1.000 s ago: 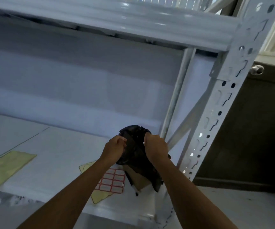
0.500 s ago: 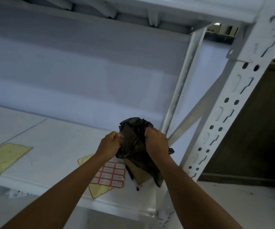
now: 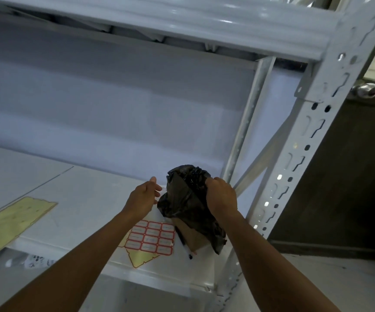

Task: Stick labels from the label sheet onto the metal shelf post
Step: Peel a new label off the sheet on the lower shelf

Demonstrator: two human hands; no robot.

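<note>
The person stands at a white rack, both arms reaching in over the lower shelf (image 3: 74,199). The right hand (image 3: 221,195) is clenched on the top of a crumpled black plastic bag (image 3: 186,203), its grip pressed tight into the gathered plastic. The left hand (image 3: 145,197) is beside the bag, fingers loosely curled with thumb and forefinger close together; a small pale slip seems to sit at the fingertips, though I cannot tell for sure whether it is a label or whether the grip truly pinches it.

The label sheet (image 3: 152,239), red-bordered stickers on yellow backing, lies flat on the shelf just under the left wrist, touching the bag's lower edge. The metal shelf post (image 3: 299,158), perforated with slots and holes, rises just to the right of the right forearm.

To my eye the bag wants setting down or steadying first, so a hand is free. A label should then be carried by one corner, adhesive kept off the skin, and pressed onto a plain strip of the post between the slots, smoothed from one end.

A dark pen (image 3: 185,246) and a brown cardboard piece (image 3: 192,235) lie under the bag, crowding the sheet's right edge. A second yellow backing sheet (image 3: 13,219) lies well apart on the left
</note>
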